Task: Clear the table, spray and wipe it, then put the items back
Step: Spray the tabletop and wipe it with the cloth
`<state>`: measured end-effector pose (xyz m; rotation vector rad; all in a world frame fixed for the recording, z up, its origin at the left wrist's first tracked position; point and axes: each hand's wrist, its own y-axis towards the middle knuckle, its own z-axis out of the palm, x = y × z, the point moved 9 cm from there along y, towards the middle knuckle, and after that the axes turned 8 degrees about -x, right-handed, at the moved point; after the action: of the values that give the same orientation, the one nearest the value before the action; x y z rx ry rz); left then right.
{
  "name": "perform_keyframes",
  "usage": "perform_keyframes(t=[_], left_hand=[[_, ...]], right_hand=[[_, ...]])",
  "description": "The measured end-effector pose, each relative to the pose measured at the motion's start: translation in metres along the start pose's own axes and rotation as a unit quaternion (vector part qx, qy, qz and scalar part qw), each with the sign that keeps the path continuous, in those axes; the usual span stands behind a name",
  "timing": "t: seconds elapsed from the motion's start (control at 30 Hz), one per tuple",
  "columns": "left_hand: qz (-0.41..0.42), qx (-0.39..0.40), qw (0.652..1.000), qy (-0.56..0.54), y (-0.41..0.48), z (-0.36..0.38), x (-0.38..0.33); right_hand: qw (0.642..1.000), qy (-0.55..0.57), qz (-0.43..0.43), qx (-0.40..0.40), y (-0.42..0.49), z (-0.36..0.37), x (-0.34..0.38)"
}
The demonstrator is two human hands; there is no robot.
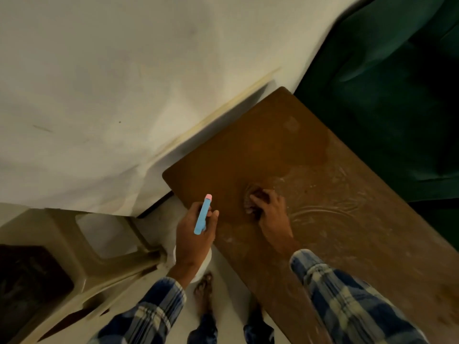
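Head view: right hand (267, 207) presses a cloth (250, 198) onto the table (335, 219), fingers closed over it. Unwiped, dry surface lies ahead toward the far end. Left hand (196, 232) grips the sprayer (203, 214) beside the table edge.

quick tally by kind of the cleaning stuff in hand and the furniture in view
spray bottle, in the left hand: 1
cloth, under the right hand: 1
table: 1
plastic stool: 1
green sofa: 1
total: 5

Looks like a home living room. Green sofa (387, 100) beside wooden counter (260, 150). Plastic stool (82, 249), bare foot (204, 289) on floor.
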<state>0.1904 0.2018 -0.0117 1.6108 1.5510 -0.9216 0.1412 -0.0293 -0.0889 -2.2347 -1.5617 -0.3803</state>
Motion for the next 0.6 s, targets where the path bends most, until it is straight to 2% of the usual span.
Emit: perform_keyframes(t=[0.07,0.17,0.3,0.6], left_hand=[[-0.007,0.034,0.999,0.018,-0.017,0.025,-0.007],[-0.013,0.084,0.995,0.047,-0.044,0.071,-0.020],[-0.009,0.126,0.990,0.067,-0.064,0.136,-0.050],[0.038,0.166,0.981,0.098,-0.040,0.234,-0.125]], right_hand=[[0.995,0.000,0.100,-0.031,-0.006,-0.025,-0.053],[0.983,0.012,0.174,-0.052,-0.023,-0.057,-0.118],[0.950,0.053,0.292,-0.098,-0.048,-0.088,-0.193],[0.926,0.116,0.336,-0.131,-0.043,-0.117,-0.254]])
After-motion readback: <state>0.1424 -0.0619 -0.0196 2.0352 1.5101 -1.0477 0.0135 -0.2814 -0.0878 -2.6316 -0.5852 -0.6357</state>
